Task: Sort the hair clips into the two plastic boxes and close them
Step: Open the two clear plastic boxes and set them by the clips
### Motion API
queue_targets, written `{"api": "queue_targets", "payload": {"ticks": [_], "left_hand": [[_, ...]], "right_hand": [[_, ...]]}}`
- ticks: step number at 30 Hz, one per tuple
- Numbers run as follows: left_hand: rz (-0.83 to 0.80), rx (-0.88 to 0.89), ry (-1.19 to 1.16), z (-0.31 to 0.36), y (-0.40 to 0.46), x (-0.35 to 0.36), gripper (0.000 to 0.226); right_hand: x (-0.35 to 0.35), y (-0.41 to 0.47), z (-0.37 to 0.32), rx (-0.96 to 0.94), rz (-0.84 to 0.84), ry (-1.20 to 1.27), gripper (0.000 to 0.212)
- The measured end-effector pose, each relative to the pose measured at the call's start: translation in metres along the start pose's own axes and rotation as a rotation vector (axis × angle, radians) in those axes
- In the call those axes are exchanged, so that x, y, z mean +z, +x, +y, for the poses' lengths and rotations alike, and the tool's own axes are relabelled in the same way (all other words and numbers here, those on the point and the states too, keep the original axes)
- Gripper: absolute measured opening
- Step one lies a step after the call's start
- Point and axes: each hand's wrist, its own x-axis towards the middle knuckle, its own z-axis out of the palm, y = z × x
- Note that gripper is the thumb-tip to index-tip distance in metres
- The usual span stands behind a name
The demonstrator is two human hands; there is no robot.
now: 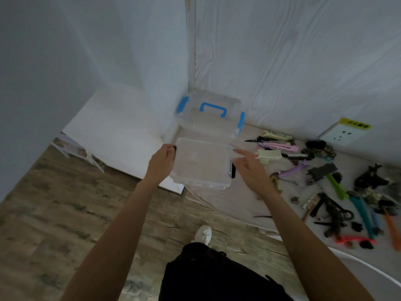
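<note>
Clear plastic box with black latches (201, 162) held between left hand (161, 160) and right hand (249, 168), each gripping a side latch; scattered hair clips (325, 177) lie rightward, nearer the right hand; blue-latched box (210, 114) sits behind.

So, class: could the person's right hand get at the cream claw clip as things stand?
Probably yes. The right hand rests on the near clear box, and the cream claw clip lies just beside it on the table, with nothing between them.

The room is dim, washed in cool, flat grey light with only soft shadows. Everything looks slightly soft; the hair clips (338, 183) smear, and wide-angle distortion bends the edges.
</note>
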Motion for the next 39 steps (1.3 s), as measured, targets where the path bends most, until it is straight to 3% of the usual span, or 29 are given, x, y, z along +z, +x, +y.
{"api": "queue_targets", "payload": {"ticks": [4, 6, 9, 12, 15, 20, 26, 29, 32, 35, 39], "left_hand": [[-0.026, 0.151, 0.285, 0.005, 0.000, -0.002, 0.034], [0.052, 0.232, 0.403, 0.011, 0.003, -0.003, 0.038], [0.167, 0.366, 0.345, 0.028, 0.015, -0.002, 0.046], [0.141, 0.483, 0.335, 0.041, 0.042, 0.004, 0.049], [0.091, 0.563, 0.501, 0.045, 0.063, 0.011, 0.047], [0.137, 0.623, 0.439, 0.049, 0.079, 0.009, 0.022], [0.019, 0.759, 0.309, 0.043, 0.078, 0.020, 0.018], [0.102, 0.739, 0.338, 0.043, 0.077, 0.022, 0.024], [0.030, 0.554, 0.348, 0.046, 0.082, 0.018, 0.050], [-0.023, 0.371, 0.225, 0.052, 0.090, 0.015, 0.060], [0.055, 0.250, 0.241, 0.064, 0.102, 0.015, 0.035]], "right_hand": [[-0.006, 0.007, 0.006, 0.008, -0.047, -0.285, 0.041], [-0.011, 0.014, 0.002, -0.035, 0.070, -0.409, 0.042], [-0.019, 0.037, -0.015, -0.321, 0.268, -0.543, 0.041], [-0.016, 0.072, -0.030, -0.558, 0.155, -0.741, 0.040], [-0.008, 0.096, -0.033, -0.568, 0.042, -0.847, 0.037], [-0.009, 0.100, -0.026, -0.485, 0.012, -0.618, 0.023], [-0.030, 0.107, -0.012, -0.130, 0.357, -0.150, 0.020], [-0.039, 0.111, -0.006, 0.032, 0.340, 0.080, 0.019], [-0.046, 0.111, 0.003, 0.063, 0.336, 0.037, 0.023], [-0.046, 0.101, -0.001, -0.136, 0.305, -0.236, 0.030], [-0.033, 0.083, -0.003, -0.466, 0.060, -0.637, 0.044]]}}
